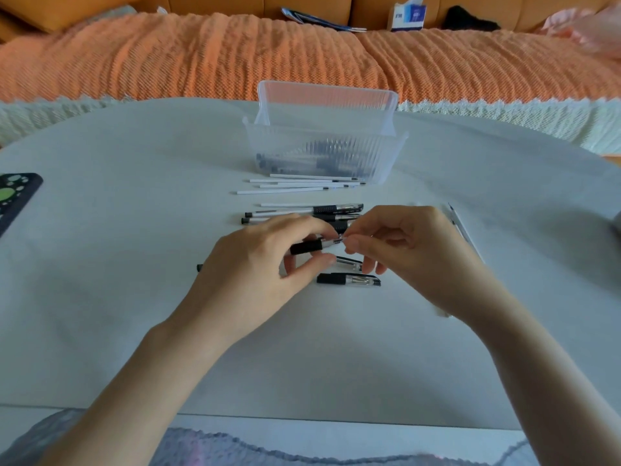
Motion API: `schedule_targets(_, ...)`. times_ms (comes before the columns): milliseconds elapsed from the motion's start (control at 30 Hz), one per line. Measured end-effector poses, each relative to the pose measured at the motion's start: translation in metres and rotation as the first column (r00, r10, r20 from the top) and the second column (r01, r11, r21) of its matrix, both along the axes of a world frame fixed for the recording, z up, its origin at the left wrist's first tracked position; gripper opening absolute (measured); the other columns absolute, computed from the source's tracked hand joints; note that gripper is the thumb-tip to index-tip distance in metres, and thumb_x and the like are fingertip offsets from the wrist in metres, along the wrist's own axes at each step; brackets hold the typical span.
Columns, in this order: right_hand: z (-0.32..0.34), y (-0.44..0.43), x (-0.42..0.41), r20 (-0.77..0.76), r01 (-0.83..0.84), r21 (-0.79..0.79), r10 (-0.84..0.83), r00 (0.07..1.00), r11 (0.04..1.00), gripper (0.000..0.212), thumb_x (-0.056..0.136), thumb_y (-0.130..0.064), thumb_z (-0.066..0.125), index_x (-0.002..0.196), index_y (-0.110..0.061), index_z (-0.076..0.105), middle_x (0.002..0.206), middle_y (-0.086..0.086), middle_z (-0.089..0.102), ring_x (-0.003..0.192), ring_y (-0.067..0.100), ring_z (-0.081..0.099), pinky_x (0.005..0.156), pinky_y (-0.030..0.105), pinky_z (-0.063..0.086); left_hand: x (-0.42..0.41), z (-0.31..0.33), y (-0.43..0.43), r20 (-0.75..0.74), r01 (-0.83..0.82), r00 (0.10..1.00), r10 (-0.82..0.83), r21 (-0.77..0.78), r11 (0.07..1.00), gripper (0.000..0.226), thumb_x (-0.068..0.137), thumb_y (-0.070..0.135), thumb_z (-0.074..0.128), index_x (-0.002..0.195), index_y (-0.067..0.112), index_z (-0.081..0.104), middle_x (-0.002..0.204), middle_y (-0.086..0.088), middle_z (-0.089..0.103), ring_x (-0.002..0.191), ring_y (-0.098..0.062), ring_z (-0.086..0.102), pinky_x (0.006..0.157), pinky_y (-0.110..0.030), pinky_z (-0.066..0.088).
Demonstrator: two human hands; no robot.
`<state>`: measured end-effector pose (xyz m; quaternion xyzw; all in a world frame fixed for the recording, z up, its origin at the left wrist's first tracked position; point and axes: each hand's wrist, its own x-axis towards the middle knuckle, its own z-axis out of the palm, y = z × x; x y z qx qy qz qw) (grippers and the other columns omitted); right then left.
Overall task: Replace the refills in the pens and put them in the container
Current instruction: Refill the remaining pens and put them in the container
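Your left hand (268, 253) pinches a black-gripped pen barrel (307, 246) between thumb and fingers, holding it just above the desk (134, 230). Your right hand (403, 243) meets it from the right, its fingertips (351, 242) closed around the barrel's clear right end; what exactly they grip there is too small to tell. Both hands sit near the middle of the desk, knuckles almost touching.

Just under your hands, on the near side, lies a pen cap (349, 279) with a black clip, and another small clear piece (349, 262) rests between it and your fingers. Just beyond your hands, a short row of pens (322, 211) lies side by side, partly hidden by your left fingers. Farther still, a loose fan of white refills (295, 185) lies flat, their dark tips pointing right, with the far ones close to the container.

The clear ribbed plastic container (322, 153) stands at the far middle of the desk, its lid (327, 95) propped upright behind it. Dark pens show through its wall, lying in the bottom.

At the left edge of the desk sits a dark phone case with green dots (15, 196). To the right of your right hand a thin pen-like item (460, 227) lies on the desk. Beyond the desk runs an orange blanket (201, 58) over a sofa.
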<state>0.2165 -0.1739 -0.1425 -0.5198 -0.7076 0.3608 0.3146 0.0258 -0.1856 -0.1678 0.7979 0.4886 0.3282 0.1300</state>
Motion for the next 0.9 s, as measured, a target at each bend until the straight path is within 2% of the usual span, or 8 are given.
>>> schedule_targets(67, 0.000, -0.001, -0.001, -0.012, -0.029, -0.010, 0.028, 1.000, 1.000, 0.006, 0.083, -0.018, 0.068, 0.078, -0.020, 0.069, 0.062, -0.011, 0.065, 0.054, 0.008, 0.062, 0.060, 0.038, 0.054, 0.002, 0.001, -0.001, 0.000, -0.008, 1.000, 0.008, 0.020, 1.000, 0.023, 0.083, 0.051, 0.048, 0.095, 0.035, 0.059, 0.088, 0.019, 0.064, 0.070, -0.007, 0.059, 0.063, -0.029, 0.048)
schedule_targets(200, 0.000, -0.003, -0.003, -0.011, -0.044, 0.007, 0.044, 0.999, 0.999, 0.011, 0.082, -0.015, 0.067, 0.073, -0.020, 0.068, 0.058, -0.012, 0.063, 0.051, 0.005, 0.058, 0.057, 0.028, 0.049, 0.005, 0.003, -0.003, -0.012, -0.001, 1.000, 0.002, 0.007, 1.000, 0.016, 0.084, 0.045, 0.045, 0.092, 0.034, 0.054, 0.082, 0.017, 0.062, 0.062, -0.006, 0.054, 0.056, -0.019, 0.041)
schedule_targets(300, 0.000, -0.004, -0.004, 0.032, -0.055, 0.047, 0.054, 0.998, 0.997, 0.013, 0.082, -0.014, 0.068, 0.072, -0.020, 0.067, 0.062, -0.013, 0.064, 0.052, 0.005, 0.058, 0.056, 0.016, 0.045, 0.007, 0.003, -0.004, -0.030, 0.004, 1.000, -0.005, -0.024, 1.000, 0.016, 0.085, 0.043, 0.044, 0.094, 0.034, 0.052, 0.076, 0.013, 0.062, 0.063, -0.010, 0.055, 0.057, -0.026, 0.046)
schedule_targets(467, 0.003, -0.001, 0.004, 0.067, -0.013, 0.177, 0.001, 0.998, 0.984, 0.011, 0.079, -0.011, 0.071, 0.072, -0.018, 0.068, 0.063, -0.010, 0.061, 0.053, 0.009, 0.056, 0.057, 0.010, 0.041, 0.004, 0.005, -0.002, 0.020, -0.027, 0.999, 0.030, -0.097, 0.995, 0.008, 0.088, 0.038, 0.049, 0.086, 0.034, 0.056, 0.067, 0.018, 0.061, 0.055, 0.003, 0.047, 0.052, -0.018, 0.032)
schedule_targets(567, 0.008, 0.003, 0.020, 0.064, 0.050, 0.178, -0.062, 0.996, 0.983, 0.011, 0.077, -0.012, 0.073, 0.070, -0.020, 0.069, 0.061, -0.010, 0.063, 0.053, 0.007, 0.054, 0.055, 0.011, 0.039, -0.005, 0.006, 0.001, 0.071, -0.034, 0.997, 0.044, -0.130, 0.991, 0.009, 0.091, 0.030, 0.056, 0.083, 0.033, 0.055, 0.068, 0.017, 0.061, 0.055, 0.001, 0.047, 0.053, -0.017, 0.030)
schedule_targets(667, 0.006, 0.009, 0.035, 0.219, 0.077, 0.167, -0.113, 0.969, 0.983, 0.012, 0.074, -0.018, 0.075, 0.071, -0.027, 0.068, 0.065, -0.014, 0.062, 0.060, 0.005, 0.052, 0.060, 0.017, 0.040, -0.006, 0.005, 0.000, 0.039, -0.063, 0.997, 0.067, -0.101, 0.993, 0.008, 0.090, 0.030, 0.058, 0.083, 0.033, 0.055, 0.068, 0.017, 0.061, 0.054, 0.000, 0.046, 0.051, -0.017, 0.030)
schedule_targets(767, 0.000, 0.011, 0.042, 0.394, 0.065, 0.137, -0.115, 0.912, 0.988, 0.014, 0.074, -0.020, 0.075, 0.072, -0.031, 0.067, 0.073, -0.011, 0.062, 0.067, 0.008, 0.054, 0.070, 0.034, 0.046, -0.003, 0.003, -0.001, 0.008, -0.075, 0.997, 0.076, -0.090, 0.993, 0.007, 0.086, 0.039, 0.051, 0.085, 0.034, 0.054, 0.071, 0.018, 0.060, 0.061, -0.005, 0.050, 0.053, -0.024, 0.035)
schedule_targets(900, -0.005, 0.013, 0.043, 0.508, 0.066, 0.096, -0.106, 0.855, 0.993, 0.017, 0.073, -0.024, 0.076, 0.070, -0.035, 0.064, 0.071, -0.014, 0.057, 0.067, 0.001, 0.049, 0.065, 0.030, 0.040, -0.003, 0.002, 0.000, 0.007, -0.071, 0.997, 0.072, -0.075, 0.995, 0.011, 0.084, 0.041, 0.049, 0.087, 0.033, 0.055, 0.073, 0.017, 0.060, 0.065, -0.013, 0.055, 0.057, -0.029, 0.044)
